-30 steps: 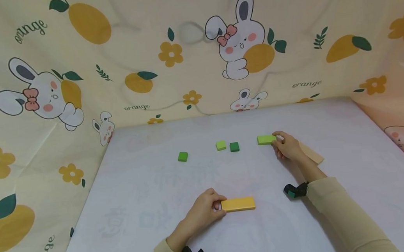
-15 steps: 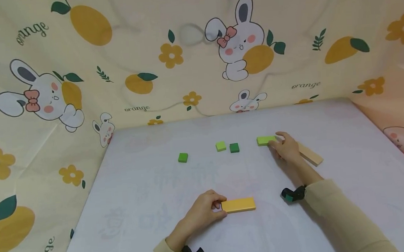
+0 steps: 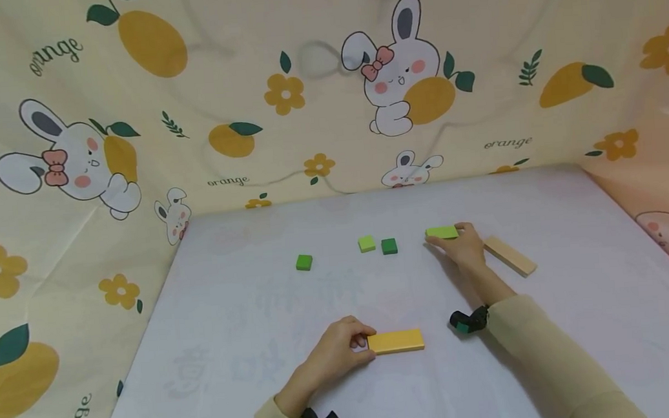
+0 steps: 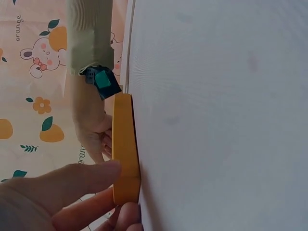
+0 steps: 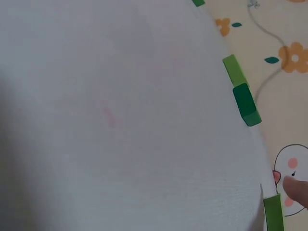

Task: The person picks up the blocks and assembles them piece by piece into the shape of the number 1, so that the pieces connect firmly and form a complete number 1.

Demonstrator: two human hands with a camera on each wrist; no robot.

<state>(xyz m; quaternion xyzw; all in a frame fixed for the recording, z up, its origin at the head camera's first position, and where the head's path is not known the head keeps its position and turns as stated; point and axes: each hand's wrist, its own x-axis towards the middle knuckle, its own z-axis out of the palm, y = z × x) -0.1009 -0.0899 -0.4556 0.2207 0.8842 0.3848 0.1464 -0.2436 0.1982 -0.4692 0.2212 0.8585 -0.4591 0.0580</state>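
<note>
In the head view my left hand (image 3: 340, 348) pinches the left end of a long yellow block (image 3: 396, 341) lying on the white table. The left wrist view shows the thumb (image 4: 98, 175) pressed on the block's side, with fingers beneath. My right hand (image 3: 461, 248) reaches over a light green rectangular block (image 3: 442, 232) at the back, its thumb along the near side and index finger by the right end. In the right wrist view a fingertip (image 5: 296, 190) stands a little apart from that block (image 5: 274, 214). The other fingers are hidden there.
Left of the right hand lie three small green blocks: a dark green one (image 3: 389, 246), a light green one (image 3: 367, 243) and a mid-green one (image 3: 304, 262). A plain wooden plank (image 3: 510, 255) lies right of that hand. Printed cloth (image 3: 328, 112) hangs behind the table.
My right hand has shifted left along the light green block, uncovering more of the wooden plank, and its thumb reaches the block's left end. The left hand and yellow block stay put.
</note>
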